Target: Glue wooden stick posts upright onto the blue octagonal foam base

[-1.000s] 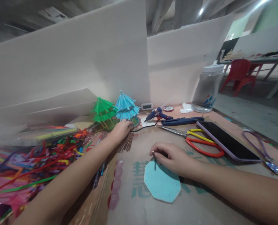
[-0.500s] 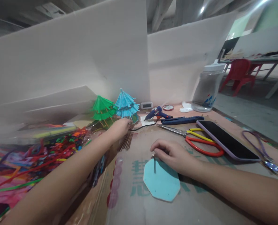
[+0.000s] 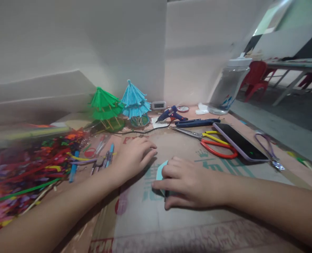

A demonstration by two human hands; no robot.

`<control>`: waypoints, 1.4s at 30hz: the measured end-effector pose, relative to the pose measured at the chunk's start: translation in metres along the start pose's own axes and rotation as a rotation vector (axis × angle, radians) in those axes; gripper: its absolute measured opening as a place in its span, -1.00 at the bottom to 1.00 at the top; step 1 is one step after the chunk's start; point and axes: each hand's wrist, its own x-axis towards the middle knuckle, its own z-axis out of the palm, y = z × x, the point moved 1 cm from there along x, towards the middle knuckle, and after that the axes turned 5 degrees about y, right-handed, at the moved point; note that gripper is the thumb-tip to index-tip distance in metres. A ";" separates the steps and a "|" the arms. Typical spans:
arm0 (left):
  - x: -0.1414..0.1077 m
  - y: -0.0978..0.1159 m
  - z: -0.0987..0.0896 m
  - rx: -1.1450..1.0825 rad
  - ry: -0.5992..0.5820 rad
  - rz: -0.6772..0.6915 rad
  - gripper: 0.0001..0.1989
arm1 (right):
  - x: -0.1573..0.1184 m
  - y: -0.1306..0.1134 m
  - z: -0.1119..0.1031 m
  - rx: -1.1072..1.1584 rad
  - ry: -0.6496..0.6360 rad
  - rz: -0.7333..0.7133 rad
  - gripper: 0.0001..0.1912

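Observation:
My right hand (image 3: 189, 181) is low over a light blue octagonal piece (image 3: 160, 172), covering most of it. A short dark thin stick (image 3: 166, 195) shows between its index finger and thumb. My left hand (image 3: 135, 154) rests on the cardboard to the left, fingers loosely bent and thumb apart, with nothing visible in it. Behind it stand a blue paper-roofed model pavilion (image 3: 135, 102) and a green one (image 3: 105, 107). The bundle of brown sticks is mostly hidden behind my left hand.
A glue gun (image 3: 169, 114), a dark blue cutter (image 3: 198, 122), red-and-yellow-handled scissors (image 3: 219, 149) and a phone (image 3: 240, 142) lie at the back right, near a clear bottle (image 3: 228, 88). Colourful scraps (image 3: 40, 168) and pens (image 3: 110, 154) cover the left side.
My left hand has come back from the sticks by the blue pavilion towards my right hand. My right hand has turned and lowered over the octagonal piece. The view has tilted down.

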 end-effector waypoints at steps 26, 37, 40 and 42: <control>-0.014 0.024 0.018 -0.029 -0.114 0.088 -0.83 | 0.005 0.026 -0.013 0.202 0.406 0.519 -0.92; -0.014 0.025 0.019 -0.016 -0.109 0.135 -0.81 | -0.001 0.045 -0.001 0.398 0.444 0.789 -0.81; -0.014 0.025 0.018 -0.018 -0.120 0.119 -0.80 | -0.002 0.045 -0.001 0.382 0.446 0.789 -0.82; -0.014 0.026 0.018 -0.022 -0.123 0.107 -0.80 | -0.001 0.045 0.000 0.353 0.450 0.781 -0.82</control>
